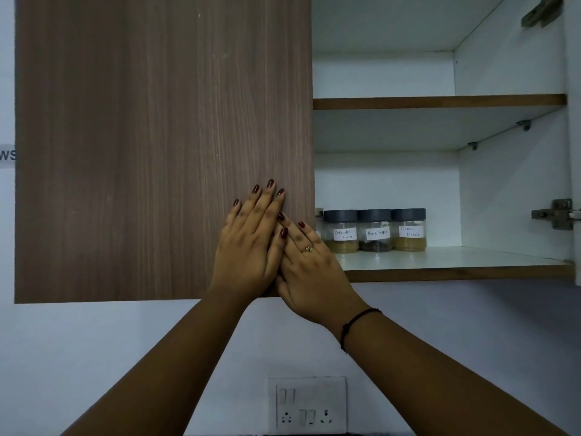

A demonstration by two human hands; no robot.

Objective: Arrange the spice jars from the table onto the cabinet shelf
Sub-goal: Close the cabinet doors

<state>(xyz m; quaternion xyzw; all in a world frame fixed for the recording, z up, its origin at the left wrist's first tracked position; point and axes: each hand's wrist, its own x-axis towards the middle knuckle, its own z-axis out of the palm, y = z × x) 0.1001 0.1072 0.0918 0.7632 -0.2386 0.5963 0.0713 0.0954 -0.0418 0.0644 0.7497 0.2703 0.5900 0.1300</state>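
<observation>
Single head-worn view, wide-angle, facing wall cabinet head-on, from near.

Dim, cool, flat light; no glare.
Grey shade under the upper shelf at 2 o'clock; my forearms at 6 o'clock darkest. Labels on the spice jars slightly soft. Lines bow near the edges.

A home kitchen, by the look of it: a wall cabinet with a wood-grain door and white inside, and on its lower shelf a row of grey-lidded spice jars hand-labelled coriander powder, black pepper, garam masala. Below, a switch-and-socket plate sits on the painted wall
</observation>
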